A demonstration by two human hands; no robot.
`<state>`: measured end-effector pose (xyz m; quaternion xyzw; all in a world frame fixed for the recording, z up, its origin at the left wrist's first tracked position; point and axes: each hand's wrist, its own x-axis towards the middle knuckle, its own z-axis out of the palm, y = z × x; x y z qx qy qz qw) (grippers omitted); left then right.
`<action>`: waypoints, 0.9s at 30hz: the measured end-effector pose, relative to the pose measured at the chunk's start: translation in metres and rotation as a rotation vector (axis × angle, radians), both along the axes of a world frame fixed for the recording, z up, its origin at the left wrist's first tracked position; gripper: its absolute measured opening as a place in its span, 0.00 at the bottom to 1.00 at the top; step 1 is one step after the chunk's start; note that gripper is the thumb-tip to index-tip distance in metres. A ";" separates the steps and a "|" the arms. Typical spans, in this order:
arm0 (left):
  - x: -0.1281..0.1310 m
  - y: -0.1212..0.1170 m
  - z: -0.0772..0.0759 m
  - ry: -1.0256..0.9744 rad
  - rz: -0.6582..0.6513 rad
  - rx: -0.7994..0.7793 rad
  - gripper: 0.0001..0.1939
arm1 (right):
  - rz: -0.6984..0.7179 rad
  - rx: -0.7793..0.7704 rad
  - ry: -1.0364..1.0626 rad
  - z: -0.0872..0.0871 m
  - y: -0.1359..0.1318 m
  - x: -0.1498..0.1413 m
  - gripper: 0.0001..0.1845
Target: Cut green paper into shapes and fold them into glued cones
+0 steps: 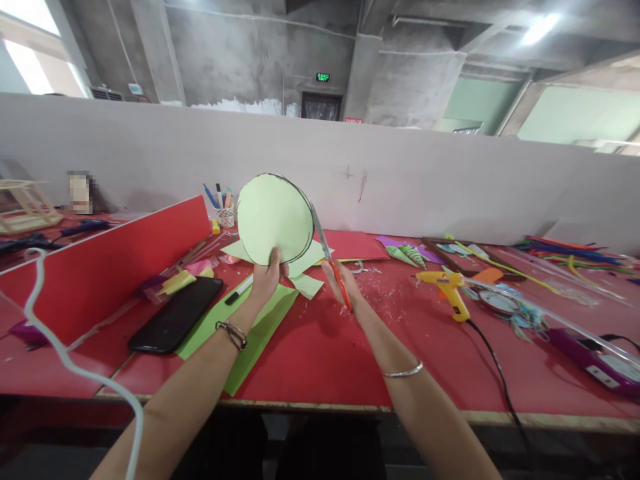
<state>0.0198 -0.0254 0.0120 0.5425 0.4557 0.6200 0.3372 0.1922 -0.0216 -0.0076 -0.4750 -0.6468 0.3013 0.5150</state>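
My left hand pinches the lower edge of a round piece of pale green paper, its thumb in front. A dark drawn line runs along much of the round's edge. In my right hand are scissors with orange handles, their blades pointing up beside the paper's right edge. Whether the blades touch the paper I cannot tell. Below lie a pale green paper scrap, a bright green sheet and a black-and-white marker. White snippets are scattered right of the scissors.
A black phone lies left of the green sheet, near a red upright board. On the right are a yellow glue gun with a black cord, a purple power strip and several pipe cleaners. A white cable hangs at left.
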 end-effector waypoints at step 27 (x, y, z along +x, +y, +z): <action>-0.003 -0.001 0.001 0.049 -0.089 0.010 0.24 | -0.030 0.037 -0.151 0.003 0.002 0.005 0.21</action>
